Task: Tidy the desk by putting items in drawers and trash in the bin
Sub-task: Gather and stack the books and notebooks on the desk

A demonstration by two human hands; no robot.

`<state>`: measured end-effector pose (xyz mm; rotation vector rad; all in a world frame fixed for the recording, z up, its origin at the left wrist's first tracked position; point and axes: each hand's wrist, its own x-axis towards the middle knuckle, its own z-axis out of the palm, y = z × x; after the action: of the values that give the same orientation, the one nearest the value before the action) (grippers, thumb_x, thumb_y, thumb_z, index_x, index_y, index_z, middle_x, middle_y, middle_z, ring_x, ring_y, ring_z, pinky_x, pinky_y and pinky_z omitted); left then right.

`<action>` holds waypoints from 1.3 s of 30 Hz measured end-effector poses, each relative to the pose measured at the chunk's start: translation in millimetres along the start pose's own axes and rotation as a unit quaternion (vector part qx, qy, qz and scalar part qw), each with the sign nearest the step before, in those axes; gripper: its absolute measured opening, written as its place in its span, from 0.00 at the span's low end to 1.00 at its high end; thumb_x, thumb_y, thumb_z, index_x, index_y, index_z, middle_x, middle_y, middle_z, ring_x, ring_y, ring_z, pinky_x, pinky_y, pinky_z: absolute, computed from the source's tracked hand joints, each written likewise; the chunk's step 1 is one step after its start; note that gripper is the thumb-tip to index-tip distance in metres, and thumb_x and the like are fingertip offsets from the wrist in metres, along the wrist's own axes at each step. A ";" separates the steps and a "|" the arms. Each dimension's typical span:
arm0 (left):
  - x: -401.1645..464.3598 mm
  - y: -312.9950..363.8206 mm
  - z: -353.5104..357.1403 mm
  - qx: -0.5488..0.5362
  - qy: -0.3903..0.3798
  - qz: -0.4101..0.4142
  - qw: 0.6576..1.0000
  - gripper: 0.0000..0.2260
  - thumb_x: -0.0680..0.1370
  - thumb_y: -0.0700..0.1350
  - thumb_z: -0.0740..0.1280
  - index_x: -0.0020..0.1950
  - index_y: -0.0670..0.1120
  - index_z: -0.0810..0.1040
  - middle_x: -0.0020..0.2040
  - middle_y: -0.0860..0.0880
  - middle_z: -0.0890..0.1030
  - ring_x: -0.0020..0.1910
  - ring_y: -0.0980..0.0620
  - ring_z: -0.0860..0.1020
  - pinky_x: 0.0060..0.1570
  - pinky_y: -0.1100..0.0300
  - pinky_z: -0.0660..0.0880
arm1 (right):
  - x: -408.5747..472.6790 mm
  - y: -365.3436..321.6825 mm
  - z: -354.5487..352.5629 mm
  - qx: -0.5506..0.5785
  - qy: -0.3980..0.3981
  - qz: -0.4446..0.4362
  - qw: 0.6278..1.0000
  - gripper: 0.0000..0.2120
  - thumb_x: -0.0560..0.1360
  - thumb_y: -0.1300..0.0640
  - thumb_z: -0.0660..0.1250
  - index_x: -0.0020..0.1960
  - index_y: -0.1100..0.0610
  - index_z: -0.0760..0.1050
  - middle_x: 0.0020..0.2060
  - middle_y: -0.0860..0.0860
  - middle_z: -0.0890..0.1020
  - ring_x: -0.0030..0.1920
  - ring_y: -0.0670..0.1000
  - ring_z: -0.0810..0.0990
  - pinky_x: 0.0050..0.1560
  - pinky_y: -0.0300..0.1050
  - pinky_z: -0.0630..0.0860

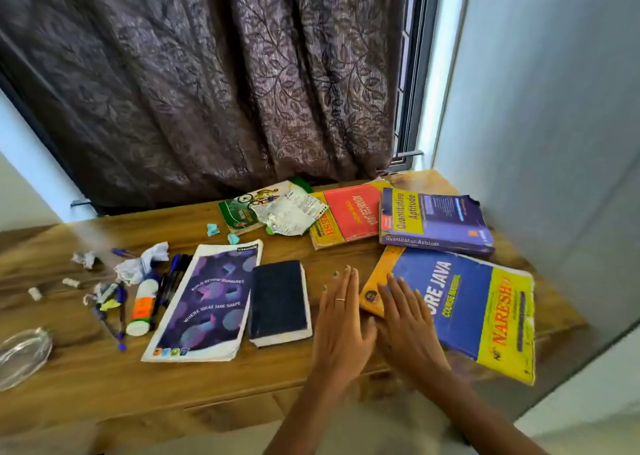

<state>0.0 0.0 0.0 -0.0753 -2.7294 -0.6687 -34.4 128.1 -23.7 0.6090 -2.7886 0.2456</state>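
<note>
Both hands flat, fingers straight, gripping nothing: left hand (341, 319) over bare desk (242, 378), right hand (408, 323) on Core Java book (464, 309) corner. Dark diary (278, 302) just left; crumpled paper (142, 264) far left.

Across the upper right of the bench (86, 368) lie three books in a row: the cyclist notebook (239, 212) with a crumpled wrapper (294, 213) on it, the Advanced Java book (349, 215), then the Quantitative Aptitude book (434, 224). Below them, at lower right, the Core Java book (474, 312) overhangs the front edge. Left of centre the dark book (278, 304) lies just right of the Classmate notebook (207, 302), with the glue bottle (142, 307), pens (175, 278) and paper scraps (140, 264) further left.
</note>
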 end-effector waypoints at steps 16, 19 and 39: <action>4.6 85.4 70.4 -0.189 -0.001 -0.328 0.925 0.32 0.81 0.45 0.60 0.77 0.45 0.42 0.77 0.51 0.44 0.76 0.54 0.53 0.62 0.76 0.49 | 12.2 85.1 18.1 -0.080 -0.057 -0.176 0.979 0.22 0.69 0.56 0.53 0.50 0.64 0.82 0.44 0.65 0.83 0.43 0.64 0.83 0.38 0.52 0.81; 5.8 95.9 75.3 -0.274 0.043 -0.404 0.872 0.26 0.81 0.42 0.58 0.77 0.45 0.53 0.74 0.48 0.64 0.71 0.52 0.65 0.68 0.64 0.61 | 19.1 82.0 13.3 -0.048 -0.051 -0.183 0.981 0.21 0.68 0.56 0.56 0.53 0.65 0.78 0.41 0.63 0.84 0.39 0.61 0.84 0.30 0.47 0.79; 42.9 81.7 79.1 -0.489 0.020 -0.525 0.696 0.04 0.80 0.45 0.63 0.54 0.48 0.74 0.51 0.46 0.81 0.46 0.48 0.81 0.43 0.48 0.81 | 98.8 136.6 -32.1 0.340 -0.199 -0.062 0.917 0.14 0.71 0.50 0.69 0.56 0.49 0.77 0.56 0.46 0.77 0.60 0.48 0.75 0.62 0.46 0.71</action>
<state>-54.0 107.7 -16.0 1.2869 -1.7701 -2.2604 -172.0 220.0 22.1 1.0890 -2.9861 1.2208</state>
